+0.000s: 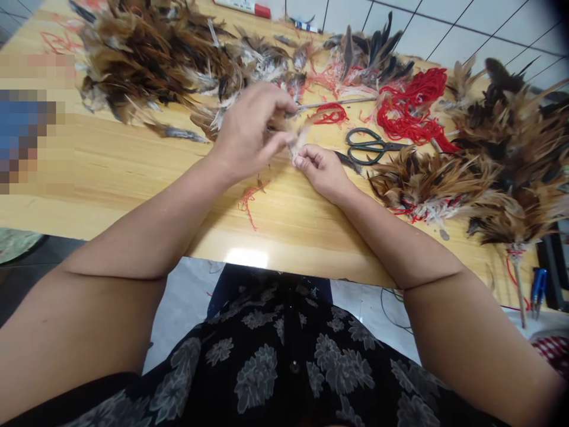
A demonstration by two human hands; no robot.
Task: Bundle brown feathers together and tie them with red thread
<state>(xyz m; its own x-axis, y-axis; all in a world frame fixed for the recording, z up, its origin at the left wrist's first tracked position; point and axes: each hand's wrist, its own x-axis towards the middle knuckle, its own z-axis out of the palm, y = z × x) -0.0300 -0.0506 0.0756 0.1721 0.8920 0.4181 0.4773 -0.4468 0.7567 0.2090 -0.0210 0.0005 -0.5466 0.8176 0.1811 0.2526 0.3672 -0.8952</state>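
You wear the single camera on your head, and it looks forward and steeply down past your own chest. Your shirt (293,356) sits close to the lens along the bottom; your arms (89,320) reach up from the lower corners to your hands (242,139), farther off near the middle. The counter (133,178) spreads wide, slanting down rightward, with white tiles (466,29) beyond it.
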